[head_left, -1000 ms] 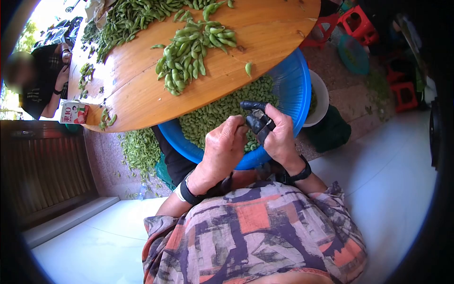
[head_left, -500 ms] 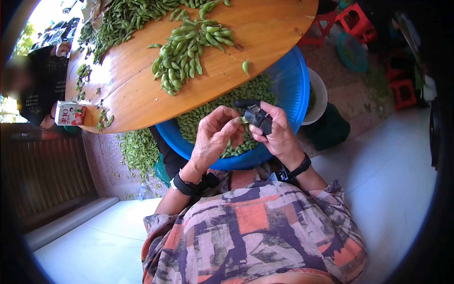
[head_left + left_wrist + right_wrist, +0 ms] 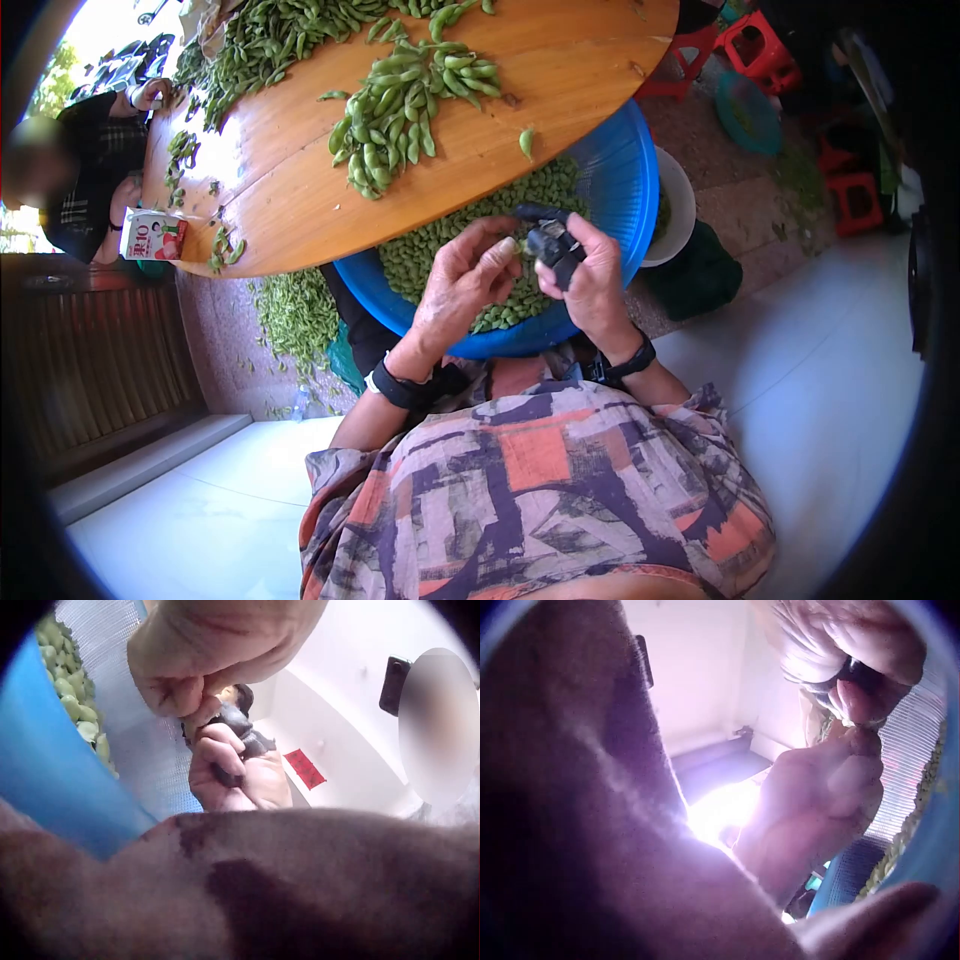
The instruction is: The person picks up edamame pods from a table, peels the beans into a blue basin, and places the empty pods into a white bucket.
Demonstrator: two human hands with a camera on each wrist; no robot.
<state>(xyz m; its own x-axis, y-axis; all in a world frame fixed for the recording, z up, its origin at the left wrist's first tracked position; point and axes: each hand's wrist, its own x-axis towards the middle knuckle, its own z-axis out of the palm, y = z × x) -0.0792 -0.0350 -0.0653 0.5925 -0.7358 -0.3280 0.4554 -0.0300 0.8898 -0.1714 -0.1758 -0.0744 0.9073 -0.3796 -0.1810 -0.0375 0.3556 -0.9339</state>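
Observation:
Over the blue basin (image 3: pixel 632 195), both hands meet at the fingertips. My left hand (image 3: pixel 455 285) pinches with thumb and forefinger at a green soybean pod (image 3: pixel 826 729), which the fingers mostly hide. Black covers (image 3: pixel 556 248) sheathe the thumb and some fingers of my right hand (image 3: pixel 600 290), which grips the pod from the other side. In the left wrist view the left fingertips press close against the right hand's covered fingers. Shelled green beans (image 3: pixel 405 265) fill much of the basin beneath.
A wooden table (image 3: pixel 290 190) overhangs the basin, bearing a small heap of pods (image 3: pixel 385 125), a larger pile (image 3: pixel 265 50) and a drink carton (image 3: pixel 153 237). Husks (image 3: pixel 293 312) lie on the floor. A white tub (image 3: pixel 680 205) stands right; another person (image 3: pixel 100 150) sits left.
My hands began pressed together, with the left fist closed. The left hand then turned, showing its thumb and a green bit between the fingertips; the hands have since shifted only slightly.

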